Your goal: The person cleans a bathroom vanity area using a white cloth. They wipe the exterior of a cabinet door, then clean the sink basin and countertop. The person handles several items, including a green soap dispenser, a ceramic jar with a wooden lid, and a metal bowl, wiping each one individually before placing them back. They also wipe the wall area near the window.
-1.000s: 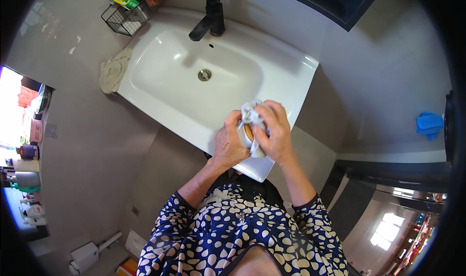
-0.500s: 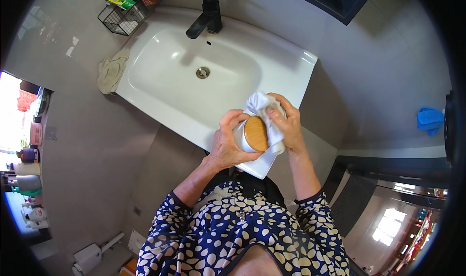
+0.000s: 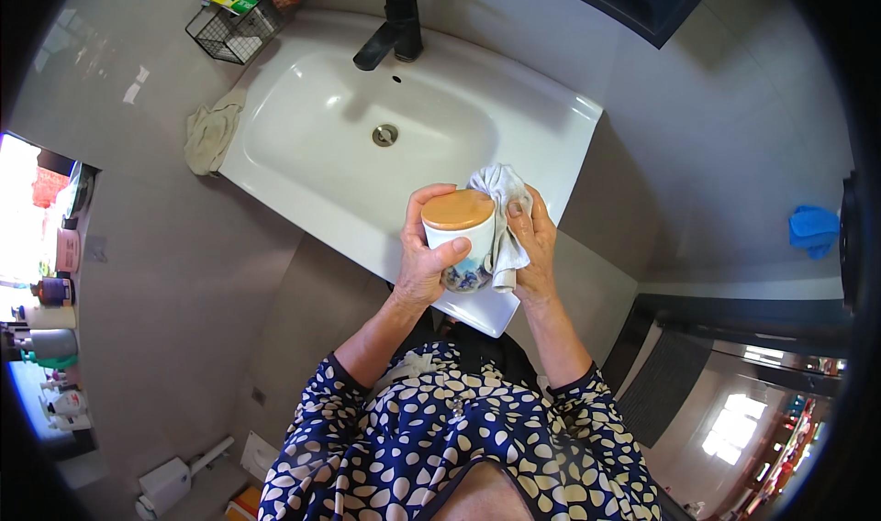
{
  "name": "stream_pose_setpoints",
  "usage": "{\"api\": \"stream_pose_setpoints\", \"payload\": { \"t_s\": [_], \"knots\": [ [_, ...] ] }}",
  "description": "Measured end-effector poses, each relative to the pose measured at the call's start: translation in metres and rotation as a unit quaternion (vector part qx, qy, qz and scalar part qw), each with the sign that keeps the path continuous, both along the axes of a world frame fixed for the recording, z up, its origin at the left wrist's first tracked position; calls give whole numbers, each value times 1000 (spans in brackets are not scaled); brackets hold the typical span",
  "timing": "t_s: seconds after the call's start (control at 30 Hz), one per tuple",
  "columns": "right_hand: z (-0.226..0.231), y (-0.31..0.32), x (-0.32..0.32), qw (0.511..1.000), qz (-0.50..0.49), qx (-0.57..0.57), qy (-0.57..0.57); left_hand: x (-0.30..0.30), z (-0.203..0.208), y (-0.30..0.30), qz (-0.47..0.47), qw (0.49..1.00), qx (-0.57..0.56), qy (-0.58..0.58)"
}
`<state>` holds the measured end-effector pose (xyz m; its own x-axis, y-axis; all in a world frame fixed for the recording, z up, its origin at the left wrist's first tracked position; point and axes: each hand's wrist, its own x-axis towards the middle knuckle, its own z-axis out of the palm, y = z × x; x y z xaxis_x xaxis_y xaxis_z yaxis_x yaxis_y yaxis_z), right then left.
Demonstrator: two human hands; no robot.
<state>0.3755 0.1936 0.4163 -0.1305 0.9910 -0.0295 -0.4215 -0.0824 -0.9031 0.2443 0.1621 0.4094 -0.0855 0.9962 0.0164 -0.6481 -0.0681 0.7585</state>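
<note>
My left hand (image 3: 425, 257) wraps round a white ceramic jar (image 3: 443, 238) with blue flowers on its lower side. A round wooden lid (image 3: 458, 209) sits on top of the jar, which is held nearly upright, tipped slightly. In my right hand (image 3: 535, 246) is a crumpled white cloth (image 3: 503, 218), pressed against the jar's right side. Both hands are over the front right edge of a white sink (image 3: 541, 136). Part of my right fingers is hidden behind the cloth.
A black faucet (image 3: 395, 30) stands at the sink's back, with a drain (image 3: 384, 136) in the basin. A wire basket (image 3: 229, 39) and a beige rag (image 3: 211, 136) are at its left. Bottles (image 3: 55, 319) line a shelf at far left; a blue cloth (image 3: 813, 230) hangs at right.
The jar has turned more upright, so its flowered side now shows and its lid faces up. My right hand and the cloth have shifted slightly left and down along its side.
</note>
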Motion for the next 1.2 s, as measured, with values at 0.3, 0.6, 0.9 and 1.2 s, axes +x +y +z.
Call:
{"api": "stream_pose_setpoints", "payload": {
  "t_s": [0.3,0.6,0.9,1.2],
  "knots": [
    [-5,-36,22,953,6,151,-262,-8,-18,6,68,996,-38,-35],
    [20,-27,1,836,-34,418,-354,-1,-15,1,-35,996,-22,-74],
    [17,17,-11,992,68,-85,68,8,8,14,-47,995,8,-92],
    [-39,7,-6,949,90,-184,239,14,-3,36,-5,995,0,-104]
  ]
}}
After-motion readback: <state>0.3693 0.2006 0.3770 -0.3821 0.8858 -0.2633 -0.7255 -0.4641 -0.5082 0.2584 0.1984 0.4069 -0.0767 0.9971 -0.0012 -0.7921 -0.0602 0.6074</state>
